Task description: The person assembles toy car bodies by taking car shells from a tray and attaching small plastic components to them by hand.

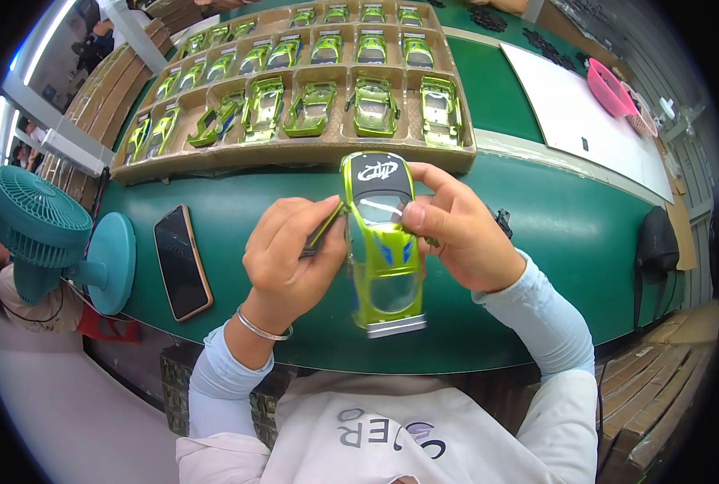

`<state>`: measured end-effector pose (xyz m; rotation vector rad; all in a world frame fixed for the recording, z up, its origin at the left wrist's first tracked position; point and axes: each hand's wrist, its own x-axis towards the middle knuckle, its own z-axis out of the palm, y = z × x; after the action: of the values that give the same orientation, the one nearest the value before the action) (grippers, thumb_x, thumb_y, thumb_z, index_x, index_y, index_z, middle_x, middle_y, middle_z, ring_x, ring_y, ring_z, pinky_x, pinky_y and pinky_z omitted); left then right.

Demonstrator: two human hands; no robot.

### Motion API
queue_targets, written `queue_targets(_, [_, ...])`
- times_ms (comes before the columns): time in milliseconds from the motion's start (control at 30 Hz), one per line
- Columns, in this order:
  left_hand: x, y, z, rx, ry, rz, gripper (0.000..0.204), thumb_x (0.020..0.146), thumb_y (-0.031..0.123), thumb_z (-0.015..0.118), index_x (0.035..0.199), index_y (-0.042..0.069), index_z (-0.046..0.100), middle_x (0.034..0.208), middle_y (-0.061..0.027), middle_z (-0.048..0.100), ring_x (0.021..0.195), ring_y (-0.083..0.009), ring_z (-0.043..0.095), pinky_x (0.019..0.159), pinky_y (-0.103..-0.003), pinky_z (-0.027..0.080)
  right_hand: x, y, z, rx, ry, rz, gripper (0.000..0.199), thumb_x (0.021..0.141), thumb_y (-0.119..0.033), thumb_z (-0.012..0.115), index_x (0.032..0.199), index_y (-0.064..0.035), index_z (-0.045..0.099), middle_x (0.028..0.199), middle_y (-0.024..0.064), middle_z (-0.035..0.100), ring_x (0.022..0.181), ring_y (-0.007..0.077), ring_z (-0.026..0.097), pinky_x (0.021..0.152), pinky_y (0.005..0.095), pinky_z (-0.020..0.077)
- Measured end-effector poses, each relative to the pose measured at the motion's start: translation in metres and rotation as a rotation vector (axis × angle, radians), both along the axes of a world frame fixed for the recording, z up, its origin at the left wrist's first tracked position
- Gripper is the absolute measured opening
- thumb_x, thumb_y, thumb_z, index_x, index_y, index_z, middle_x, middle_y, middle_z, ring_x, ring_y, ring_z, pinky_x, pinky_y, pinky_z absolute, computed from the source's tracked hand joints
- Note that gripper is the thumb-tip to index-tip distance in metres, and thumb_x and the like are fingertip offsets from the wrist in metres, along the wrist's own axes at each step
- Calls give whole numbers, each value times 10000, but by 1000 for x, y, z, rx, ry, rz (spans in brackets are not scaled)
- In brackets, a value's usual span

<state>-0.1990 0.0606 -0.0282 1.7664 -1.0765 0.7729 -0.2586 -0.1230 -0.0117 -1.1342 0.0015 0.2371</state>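
Observation:
A lime-green toy car body (385,242) with a black panel at its far end, clear windows and a silver strip at its near end is held up over the green table. My right hand (466,226) grips it from the right, thumb on the clear window. Pinched in my left hand (295,246) is a small dark and green toy car door (324,227), its upper end against the car body's left side. My fingers cover part of the door, so its full shape is hidden.
A cardboard tray (295,160) of similar green car bodies stands at the back. A phone (183,262) and teal fan (53,226) are on the left. A white board (573,121), pink basket (609,89) and black pouch (658,242) lie right. Stacked cartons (650,387) sit lower right.

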Motion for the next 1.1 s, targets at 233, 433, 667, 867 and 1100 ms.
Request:
queue_targets(233, [3,1,-1,27,-12,16,188,654,-40,653,820,-14,568,682,-128,561,591,-259,547,527,-312,440,-5,11,10,-96,-57,-60,557,804,-224,628,1189,-4,291,802,108,599,593,139,567,475,247,469])
queue_targets(433, [4,-1,-1,0,391,-154,119,725,-34,614,838,-34,577,761,-127,582,668,-231,568,604,-294,458,-3,2,9,-108,-93,-66,549,804,-221,626,1181,1,295,826,113,602,612,133,568,475,239,460])
queue_targets(667, [1,-5,-7,-364,1620,-1081,543,906,425,361,1209,-25,390,1172,-178,487,1077,-273,498,880,-398,430,-4,-14,26,-146,-197,41,536,802,-188,621,1197,-6,308,911,88,601,676,107,560,529,224,443])
queue_targets(867, [-2,-9,-11,-231,1498,-1019,340,846,237,565,1080,-8,533,1143,-99,507,1018,-173,507,833,-282,421,2,-28,12,-314,-290,52,300,835,-81,562,1105,26,487,921,46,590,833,82,533,740,214,436])
queue_targets(1100, [-8,-14,-12,-209,1507,-1165,940,617,437,757,1308,40,258,1143,-113,484,1038,-205,510,847,-343,446,-7,-16,17,-183,-323,44,353,831,-99,573,1147,19,470,961,60,587,859,96,535,765,241,444])
